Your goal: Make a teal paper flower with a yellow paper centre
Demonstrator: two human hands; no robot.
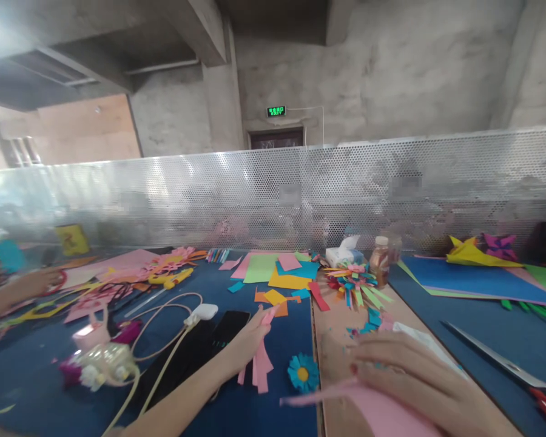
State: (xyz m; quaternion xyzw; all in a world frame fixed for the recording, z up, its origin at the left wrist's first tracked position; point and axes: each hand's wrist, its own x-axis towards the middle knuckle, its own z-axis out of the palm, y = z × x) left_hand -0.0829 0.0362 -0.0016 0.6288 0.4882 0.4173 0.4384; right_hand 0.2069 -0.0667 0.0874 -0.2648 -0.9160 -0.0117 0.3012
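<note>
My left hand [250, 334] is closed on a piece of pink paper cut into strips [261, 370], which hang down below the fingers. Larger and blurred in front, my right hand [409, 376] grips a curved piece of pink paper [386, 413]; its thumb is hidden. One narrow end of that paper points left. Between the hands lies a blue paper flower [303, 373] with a yellow centre. Orange and yellow paper scraps [277, 298] lie just beyond my left hand.
Long-bladed scissors [495, 355] lie at right. A phone [231, 326] and a white charger [204, 312] with cables are left of centre. Another person's hand [45, 282] is at far left. A bottle [380, 261] and tissue pack [343, 256] stand before the perforated metal partition [264, 200].
</note>
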